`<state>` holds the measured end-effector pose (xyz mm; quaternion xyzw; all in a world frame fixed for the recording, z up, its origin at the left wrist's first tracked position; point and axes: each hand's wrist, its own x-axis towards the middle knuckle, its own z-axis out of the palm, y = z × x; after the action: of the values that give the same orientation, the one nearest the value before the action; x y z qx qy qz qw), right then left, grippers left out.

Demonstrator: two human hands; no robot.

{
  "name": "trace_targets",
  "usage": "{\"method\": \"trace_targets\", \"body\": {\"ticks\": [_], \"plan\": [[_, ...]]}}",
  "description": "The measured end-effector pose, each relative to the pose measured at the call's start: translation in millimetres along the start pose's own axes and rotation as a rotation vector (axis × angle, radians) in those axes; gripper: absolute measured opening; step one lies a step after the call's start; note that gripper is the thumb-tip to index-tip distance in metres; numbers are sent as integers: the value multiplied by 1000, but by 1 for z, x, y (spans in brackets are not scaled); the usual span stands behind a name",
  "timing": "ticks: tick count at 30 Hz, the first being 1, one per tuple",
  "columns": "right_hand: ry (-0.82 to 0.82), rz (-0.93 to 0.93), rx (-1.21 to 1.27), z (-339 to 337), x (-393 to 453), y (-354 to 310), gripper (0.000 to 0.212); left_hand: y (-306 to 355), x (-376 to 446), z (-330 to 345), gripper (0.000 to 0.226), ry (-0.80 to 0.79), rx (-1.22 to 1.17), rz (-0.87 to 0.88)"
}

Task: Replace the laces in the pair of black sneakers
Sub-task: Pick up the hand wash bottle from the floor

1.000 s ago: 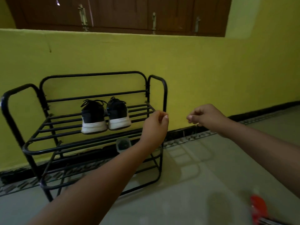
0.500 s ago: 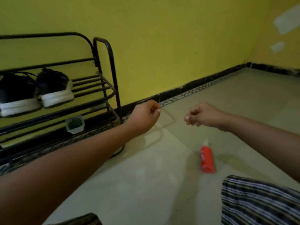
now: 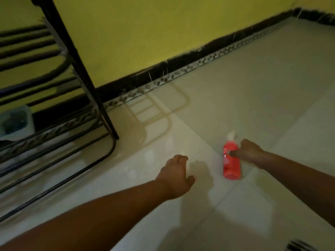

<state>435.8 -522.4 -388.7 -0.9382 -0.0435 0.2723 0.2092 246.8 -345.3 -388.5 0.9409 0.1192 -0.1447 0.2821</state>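
1. At the far left stands a black metal shoe rack (image 3: 76,57), its tube frame blurred, with horizontal bars above and a lower tier near the floor. The black sneakers are out of view here, so where they sit cannot be told.
2. Low on the left edge, behind the rack's lower bars, sits a small pale tub (image 3: 17,122) with something dark inside; it is too blurred to name the contents.
3. Behind the rack rises a yellow wall (image 3: 154,29), edged at the bottom by a black skirting (image 3: 181,65) and a strip of small patterned tiles that run up toward the right corner.
4. The floor (image 3: 253,87) is pale glossy tile and mirrors the rack's outline faintly near the wall.
5. The left hand (image 3: 176,175) hovers low over the floor, palm down, its fingers loosely curled and grasping nothing.
6. Just right of it lies a red bottle (image 3: 231,163) on its side on the floor, its whitish cap pointing away toward the wall.
7. The right hand (image 3: 249,151) is at the bottle's upper right side, touching it, fingers curled against the bottle; whether they truly close around it cannot be told.
8. At the bottom right corner a bit of striped fabric (image 3: 299,246) shows.
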Motion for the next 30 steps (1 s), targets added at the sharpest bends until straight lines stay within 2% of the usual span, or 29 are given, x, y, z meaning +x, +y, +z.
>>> {"method": "trace_targets", "body": {"ticks": [3, 7, 11, 17, 22, 27, 30], "plan": [[13, 165, 174, 21, 31, 17, 45, -19, 32, 28, 77, -75, 186, 75], [23, 232, 241, 51, 55, 26, 66, -40, 77, 52, 74, -96, 277, 139], [73, 203, 259, 61, 58, 19, 58, -72, 97, 71, 71, -174, 376, 219], [9, 106, 327, 68, 50, 2, 52, -95, 101, 88, 73, -2, 355, 353], [-20, 74, 453, 66, 38, -24, 41, -97, 103, 83, 74, -49, 334, 374], [4, -19, 674, 39, -7, -68, 43, -90, 98, 71, 78, -204, 320, 295], [-46, -39, 791, 11, -45, -95, 49, -65, 94, 35, 78, -272, 295, 196]]}}
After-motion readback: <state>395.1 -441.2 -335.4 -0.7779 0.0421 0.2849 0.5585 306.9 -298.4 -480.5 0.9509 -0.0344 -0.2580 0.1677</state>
